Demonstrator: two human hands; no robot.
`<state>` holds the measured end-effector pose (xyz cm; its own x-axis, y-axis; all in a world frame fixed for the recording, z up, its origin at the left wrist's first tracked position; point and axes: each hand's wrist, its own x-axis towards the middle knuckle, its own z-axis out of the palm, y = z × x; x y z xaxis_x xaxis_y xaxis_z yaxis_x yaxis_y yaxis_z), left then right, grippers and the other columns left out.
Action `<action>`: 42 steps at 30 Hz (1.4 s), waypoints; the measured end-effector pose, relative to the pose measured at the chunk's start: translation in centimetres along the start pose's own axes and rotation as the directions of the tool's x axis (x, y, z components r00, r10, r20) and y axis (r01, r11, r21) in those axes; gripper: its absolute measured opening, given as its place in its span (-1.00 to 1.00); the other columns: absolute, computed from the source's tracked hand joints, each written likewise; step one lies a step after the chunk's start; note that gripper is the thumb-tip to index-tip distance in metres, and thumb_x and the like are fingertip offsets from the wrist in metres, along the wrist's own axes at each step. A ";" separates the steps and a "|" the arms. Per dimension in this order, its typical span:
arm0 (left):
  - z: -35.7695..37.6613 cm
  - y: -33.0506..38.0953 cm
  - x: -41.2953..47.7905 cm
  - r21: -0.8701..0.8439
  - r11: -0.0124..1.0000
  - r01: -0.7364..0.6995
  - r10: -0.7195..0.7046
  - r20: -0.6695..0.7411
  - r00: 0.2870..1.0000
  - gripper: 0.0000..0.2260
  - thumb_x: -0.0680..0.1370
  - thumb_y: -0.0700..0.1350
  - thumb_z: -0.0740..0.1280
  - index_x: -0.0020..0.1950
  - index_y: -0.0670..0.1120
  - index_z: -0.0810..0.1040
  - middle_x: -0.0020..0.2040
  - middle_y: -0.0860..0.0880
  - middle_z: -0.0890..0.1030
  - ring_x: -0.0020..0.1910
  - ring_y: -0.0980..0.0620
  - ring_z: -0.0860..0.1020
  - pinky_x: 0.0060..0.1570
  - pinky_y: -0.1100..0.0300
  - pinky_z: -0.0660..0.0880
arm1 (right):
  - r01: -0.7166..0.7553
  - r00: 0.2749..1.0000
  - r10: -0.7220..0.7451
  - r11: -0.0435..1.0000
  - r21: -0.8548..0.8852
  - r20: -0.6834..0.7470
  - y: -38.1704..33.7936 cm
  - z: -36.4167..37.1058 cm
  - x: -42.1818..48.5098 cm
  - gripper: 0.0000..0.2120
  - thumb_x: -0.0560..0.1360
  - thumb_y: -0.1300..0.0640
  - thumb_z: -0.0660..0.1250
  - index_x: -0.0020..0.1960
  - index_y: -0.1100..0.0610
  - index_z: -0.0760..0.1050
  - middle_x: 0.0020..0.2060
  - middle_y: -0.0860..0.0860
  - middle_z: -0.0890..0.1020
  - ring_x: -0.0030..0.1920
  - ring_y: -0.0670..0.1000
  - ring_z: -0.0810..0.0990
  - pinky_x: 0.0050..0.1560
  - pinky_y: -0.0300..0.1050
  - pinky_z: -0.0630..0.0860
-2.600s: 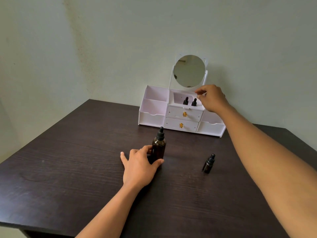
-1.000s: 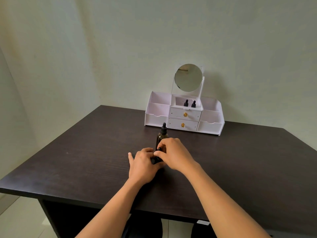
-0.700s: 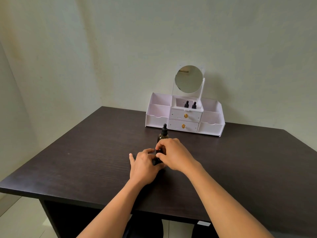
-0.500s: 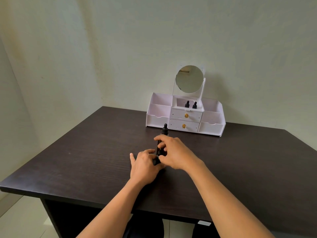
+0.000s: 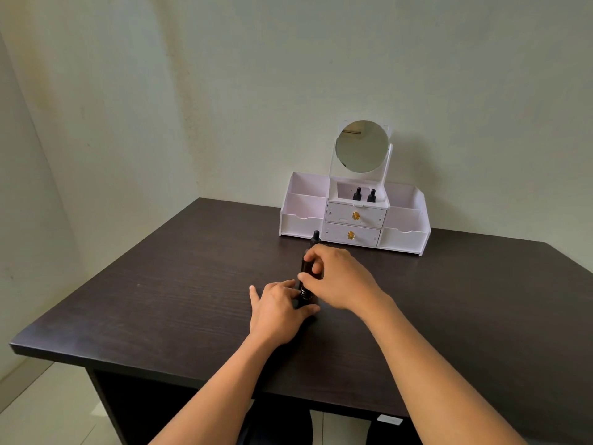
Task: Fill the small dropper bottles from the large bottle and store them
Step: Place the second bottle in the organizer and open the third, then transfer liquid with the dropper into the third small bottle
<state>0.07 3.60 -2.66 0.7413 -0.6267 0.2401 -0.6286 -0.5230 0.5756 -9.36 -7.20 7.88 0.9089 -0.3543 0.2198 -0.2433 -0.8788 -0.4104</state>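
Dark wood tabletop [image 5: 160, 300], seen from its near edge. The large bottle [image 5: 310, 268], dark glass w/ black dropper cap [image 5: 315, 239], stands approx. mid-tabletop, closer to the far edge than the near edge, top leaning a little to the right. Person's left hand [image 5: 277, 311] grips the bottle's lower part: thumb on the near-right side, fingers curled round the left side, little finger splayed out to the left, heel of hand on the tabletop. Person's right hand [image 5: 340, 277], forearm crossing from the near-right, pinches the bottle higher up, thumb and index finger closed on the dark body just below the cap. Its other fingers are curled behind and not clearly seen. A pale glint shows on the bottle btwn the two hands; what it is can't be told. Bottle's base is hidden by the left hand, so contact w/ the tabletop isn't visible. Both forearms bare. White organizer [image 5: 306, 216] sits at the far edge, right of ctr, back toward the wall [image 5: 224, 91], beyond the bottle and not touching it. Round mirror [image 5: 362, 146] stands on its top. Two small dropper bottles [image 5: 357, 194] stand upright side by side, a slim gap btwn them, in the open middle compt under the mirror. Below them are two drawers [image 5: 369, 216], both closed, each w/ a gold knob. Pale floor [image 5: 48, 409] shows past the near-left corner.
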 end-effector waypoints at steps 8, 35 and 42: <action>-0.5 0.5 -0.3 -0.002 0.999 0.038 -0.038 -0.004 0.999 -0.65 0.51 0.26 0.38 0.23 0.17 0.65 0.50 0.11 0.41 0.52 0.07 0.25 0.52 -0.26 -0.20 | 0.076 0.996 -0.068 0.988 0.137 -0.060 0.6 0.2 0.3 -0.78 0.52 0.18 0.30 0.12 -0.05 0.56 -0.09 -0.16 0.60 -0.23 -0.19 0.52 -0.03 -0.11 0.60; -0.8 0.5 -0.3 0.010 0.999 0.049 -0.049 0.020 0.999 -0.60 0.49 0.30 0.38 0.26 0.18 0.64 0.49 0.14 0.41 0.52 0.08 0.24 0.53 -0.25 -0.19 | -0.397 0.879 0.452 0.869 0.296 -0.150 8.2 4.8 1.7 -0.83 0.46 0.13 0.50 0.04 0.05 0.62 -0.03 0.00 0.67 -0.05 -0.01 0.62 -0.11 -0.14 0.55; -0.8 0.5 -0.4 0.008 0.999 0.046 -0.046 0.013 0.999 -0.60 0.48 0.30 0.39 0.25 0.17 0.65 0.49 0.14 0.41 0.51 0.08 0.25 0.54 -0.24 -0.19 | -0.316 0.887 0.402 0.887 0.337 -0.225 7.9 3.3 1.7 -0.80 0.49 0.13 0.45 0.11 0.09 0.61 0.01 -0.03 0.65 -0.06 -0.07 0.58 -0.05 -0.20 0.50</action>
<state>-0.39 4.04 -1.83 0.7665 -0.6094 0.2026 -0.5954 -0.5561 0.5798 -8.60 -13.69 2.09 0.6326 -0.7397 0.2297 -0.3891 -0.5599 -0.7315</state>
